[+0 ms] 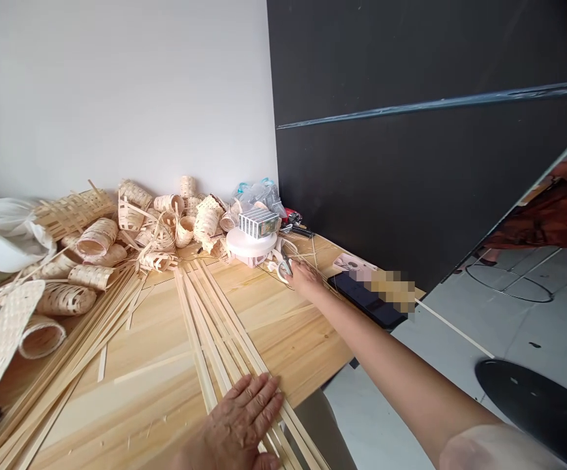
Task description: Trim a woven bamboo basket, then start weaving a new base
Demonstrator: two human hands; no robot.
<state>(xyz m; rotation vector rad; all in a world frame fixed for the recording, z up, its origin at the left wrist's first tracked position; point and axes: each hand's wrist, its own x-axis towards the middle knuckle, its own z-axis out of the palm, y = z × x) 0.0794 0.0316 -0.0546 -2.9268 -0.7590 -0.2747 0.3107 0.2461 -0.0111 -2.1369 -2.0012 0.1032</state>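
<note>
My left hand (239, 421) lies flat, fingers stretched out, across several long pale bamboo strips (213, 318) that run over the wooden table and past its front edge. At the far right part of the table, my right arm is stretched out, and my right hand (305, 279) has its fingers closed on a pair of scissors (282, 271) with pale handles. The fingertips are partly hidden from this angle. Just beyond the scissors stands a round white object (251, 243) with a striped box (258, 222) on top.
Small woven bamboo baskets (97, 236) are heaped along the white wall. More loose strips (85, 336) lie at the left. To the right of my right hand are a black phone (361, 297) and a dark panel (361, 189). A black stool seat (532, 398) stands beside the table.
</note>
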